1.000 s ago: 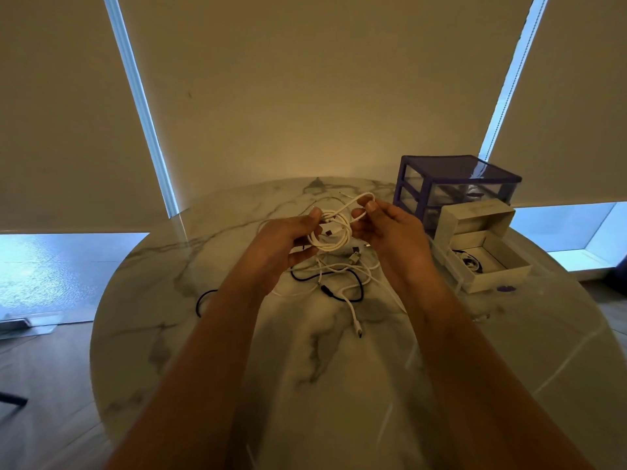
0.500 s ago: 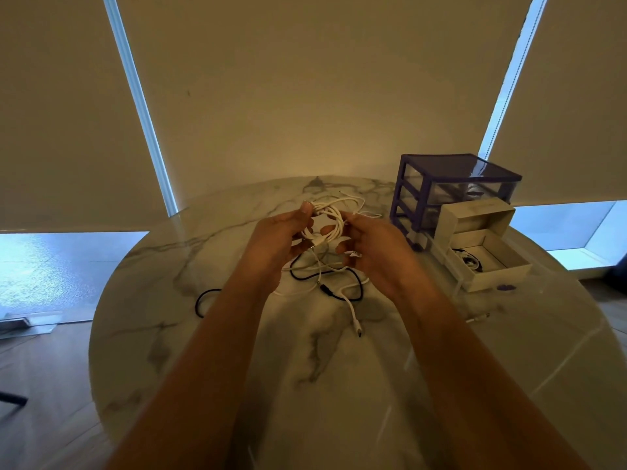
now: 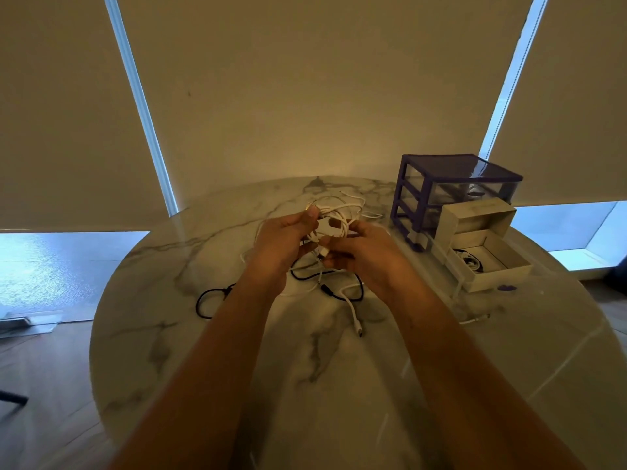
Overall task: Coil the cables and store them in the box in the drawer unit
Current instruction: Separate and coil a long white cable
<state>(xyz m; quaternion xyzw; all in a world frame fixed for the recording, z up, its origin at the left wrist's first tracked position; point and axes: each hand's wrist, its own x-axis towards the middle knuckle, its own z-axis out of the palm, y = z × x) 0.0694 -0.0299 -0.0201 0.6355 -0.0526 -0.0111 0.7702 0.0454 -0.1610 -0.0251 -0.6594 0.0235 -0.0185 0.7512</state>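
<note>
With left hand (image 3: 283, 242) pinching the white cable (image 3: 334, 218) coil and right hand (image 3: 361, 256) pinching its plug end, best winding even loops clear of the black cable (image 3: 307, 276) on the bench (image 3: 237, 351).

Open bench near the body, clutter toward the far right

The near half of the bench (image 3: 339, 401) lies bare beneath both forearms. Loose cables (image 3: 342, 293) sprawl mid-bench under the hands. On the right, the drawer unit (image 3: 451, 195) and the open box (image 3: 488, 256) in its pulled-out drawer block that side; the left side holds only a black cable loop (image 3: 208, 301).
</note>
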